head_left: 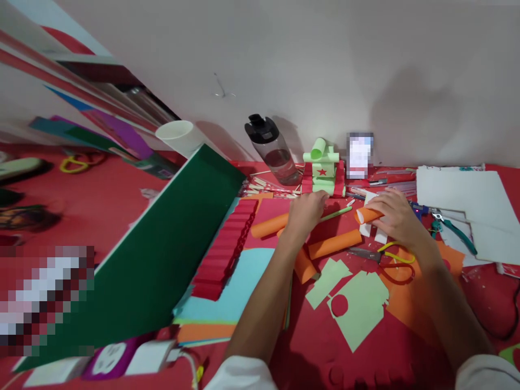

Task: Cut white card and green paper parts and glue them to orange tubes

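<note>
My left hand (305,215) is closed, fingers curled downward in front of a light green paper tank (323,172) with a red star. What those fingertips hold, if anything, is hidden. A thin light green paper roll (340,212) lies just right of that hand. My right hand (393,215) is closed around a short orange paper tube (368,215), its open end facing left. Beneath that hand is a folded white paper piece (381,236). Another orange paper roll (335,244) lies between my forearms, beside scissors (376,255) with yellow and red handles.
Pale green paper scraps (357,306) lie nearest me. A green board (146,260) leans at left beside pleated red paper (227,249). A water bottle (274,151) and a phone (359,156) stand by the wall. Pliers (455,233) and white sheets (479,208) are at right.
</note>
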`<state>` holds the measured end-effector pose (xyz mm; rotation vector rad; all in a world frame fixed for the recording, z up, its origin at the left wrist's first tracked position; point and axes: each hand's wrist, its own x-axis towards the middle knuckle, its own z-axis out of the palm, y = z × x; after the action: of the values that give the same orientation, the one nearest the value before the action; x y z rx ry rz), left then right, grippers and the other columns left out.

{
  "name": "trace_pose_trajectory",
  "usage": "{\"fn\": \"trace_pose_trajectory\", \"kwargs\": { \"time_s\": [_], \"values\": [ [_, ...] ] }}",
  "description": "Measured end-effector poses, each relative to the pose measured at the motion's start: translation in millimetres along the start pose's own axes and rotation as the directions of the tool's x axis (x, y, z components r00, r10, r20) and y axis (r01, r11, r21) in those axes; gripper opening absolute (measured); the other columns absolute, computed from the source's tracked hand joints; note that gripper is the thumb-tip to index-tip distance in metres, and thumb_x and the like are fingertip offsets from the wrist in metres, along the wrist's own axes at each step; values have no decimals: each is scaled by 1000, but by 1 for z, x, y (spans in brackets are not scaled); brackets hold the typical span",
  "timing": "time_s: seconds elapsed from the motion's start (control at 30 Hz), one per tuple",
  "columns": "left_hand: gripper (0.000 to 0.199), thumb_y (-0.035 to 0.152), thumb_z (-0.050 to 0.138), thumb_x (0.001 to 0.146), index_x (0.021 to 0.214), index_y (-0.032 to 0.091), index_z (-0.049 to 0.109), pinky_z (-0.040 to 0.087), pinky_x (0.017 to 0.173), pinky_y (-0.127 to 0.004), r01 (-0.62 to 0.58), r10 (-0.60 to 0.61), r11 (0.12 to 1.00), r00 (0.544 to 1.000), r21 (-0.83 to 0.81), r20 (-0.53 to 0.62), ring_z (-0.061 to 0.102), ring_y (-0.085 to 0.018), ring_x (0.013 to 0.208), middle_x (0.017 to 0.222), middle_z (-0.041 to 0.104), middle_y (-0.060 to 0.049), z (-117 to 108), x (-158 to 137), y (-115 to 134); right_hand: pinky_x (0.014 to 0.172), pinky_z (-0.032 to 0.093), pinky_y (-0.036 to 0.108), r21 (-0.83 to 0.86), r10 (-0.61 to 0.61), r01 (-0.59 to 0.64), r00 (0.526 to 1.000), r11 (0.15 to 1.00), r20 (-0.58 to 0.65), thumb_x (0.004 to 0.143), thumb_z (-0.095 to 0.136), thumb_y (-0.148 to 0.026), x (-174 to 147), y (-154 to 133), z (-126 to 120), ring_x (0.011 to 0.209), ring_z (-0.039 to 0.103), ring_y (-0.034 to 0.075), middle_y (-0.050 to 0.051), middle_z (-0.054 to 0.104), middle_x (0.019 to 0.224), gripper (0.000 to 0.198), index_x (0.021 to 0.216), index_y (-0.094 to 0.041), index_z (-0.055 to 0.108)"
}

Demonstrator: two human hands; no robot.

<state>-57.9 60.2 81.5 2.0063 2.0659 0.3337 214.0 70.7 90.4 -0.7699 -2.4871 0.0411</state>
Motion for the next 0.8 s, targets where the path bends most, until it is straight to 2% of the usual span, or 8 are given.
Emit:
{"fn": "trace_pose_trajectory", "kwargs": {
  "time_s": [0.07, 0.17, 0.27, 0.37, 0.5, 0.6, 0.7, 0.8],
  "values": [
    [30, 26, 47, 102, 114, 28, 75, 41, 74, -36, -27, 27, 1000, 1000, -7, 10, 71, -30, 89, 96, 77, -11, 1, 0, 0, 113, 42, 55, 62, 48, -50, 998, 997, 40, 96, 68, -27, 0, -2, -3, 113, 65, 28, 8, 74, 115, 27, 123, -25, 65],
    [20, 36, 58, 99, 96, 27, 76, 43, 75, -36, -17, 17, 999, 1000, -50, -5, 71, -30, 88, 91, 76, -10, -1, -1, 2, 108, 45, 55, 102, 113, -122, 990, 987, 90, 94, 72, -34, 0, -5, -9, 113, 65, 30, 8, 74, 118, 35, 127, -27, 64],
    [30, 44, 58, 100, 84, 22, 72, 43, 75, -36, -25, 23, 999, 999, -42, -29, 71, -30, 84, 81, 73, -11, -9, -4, 4, 105, 47, 55, 83, 142, -149, 986, 985, 85, 93, 74, -39, 0, -6, -15, 111, 66, 31, 9, 74, 120, 38, 127, -26, 65],
    [28, 31, 47, 104, 95, 20, 72, 43, 74, -34, -178, 178, 979, 984, -103, -8, 70, -28, 82, 83, 73, -11, -18, -8, 3, 99, 52, 53, 79, 165, -168, 985, 983, 44, 91, 76, -42, 1, -10, -19, 108, 67, 31, 10, 74, 117, 44, 130, -26, 66],
    [34, 18, 42, 100, 124, 22, 66, 45, 72, -28, -384, 404, 847, 914, -368, -25, 68, -20, 83, 99, 77, -6, -31, -15, 2, 97, 55, 51, 148, 239, -237, 971, 960, 4, 89, 78, -44, 5, -21, -22, 109, 68, 31, 9, 73, 118, 46, 131, -29, 68],
    [23, 31, 50, 100, 103, 21, 71, 42, 69, -28, -344, 345, 887, 937, -309, -53, 65, -20, 75, 86, 75, -5, -44, -19, 1, 101, 54, 53, 186, 292, -289, 956, 939, 14, 88, 78, -46, 7, -24, -24, 113, 68, 33, 10, 73, 122, 44, 127, -27, 69],
    [31, 39, 52, 100, 80, 20, 68, 41, 69, -30, -253, 245, 958, 967, -137, -73, 64, -22, 72, 72, 69, -6, -55, -20, -5, 104, 52, 55, 163, 295, -301, 954, 940, 61, 93, 73, -45, 8, -22, -24, 117, 66, 34, 10, 71, 125, 43, 132, -29, 67],
    [32, 24, 40, 101, 100, 21, 72, 45, 74, -30, -292, 295, 942, 956, -163, -5, 68, -22, 79, 86, 76, -6, -60, -22, -17, 104, 51, 55, 106, 258, -273, 956, 956, 139, 98, 64, -43, 10, -24, -14, 118, 64, 34, 11, 69, 127, 42, 138, -29, 64]
  ]
}}
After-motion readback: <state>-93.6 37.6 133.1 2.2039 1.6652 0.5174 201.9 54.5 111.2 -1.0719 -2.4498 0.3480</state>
